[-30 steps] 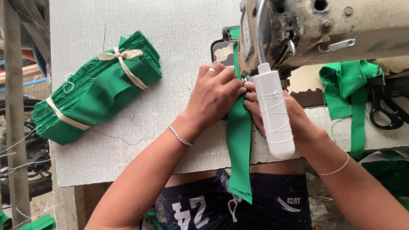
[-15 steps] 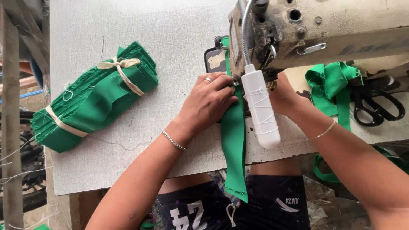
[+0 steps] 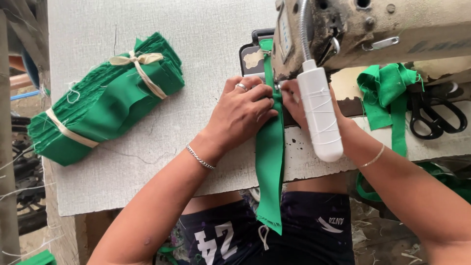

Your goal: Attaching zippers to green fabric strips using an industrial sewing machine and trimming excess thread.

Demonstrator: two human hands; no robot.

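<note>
A long green fabric strip [image 3: 270, 162] runs from under the sewing machine [image 3: 373, 29] head down over the table's front edge into my lap. My left hand [image 3: 243, 110], with a ring and a thin bracelet, presses flat on the strip's left side just before the needle. My right hand [image 3: 296, 100] pinches the strip's right edge beside the needle; most of that hand is hidden behind the white lamp head [image 3: 320, 118] on its flexible neck.
A bundle of folded green fabric [image 3: 105, 100], tied with two cloth bands, lies on the grey table [image 3: 162, 147] at the left. Loose green strips [image 3: 387, 93] and black scissors [image 3: 439, 115] lie to the right of the machine.
The view has shifted slightly, so the machine and hands sit further right and higher. Both hands stay on the strip at the needle, and the strip has fed a little further in.
</note>
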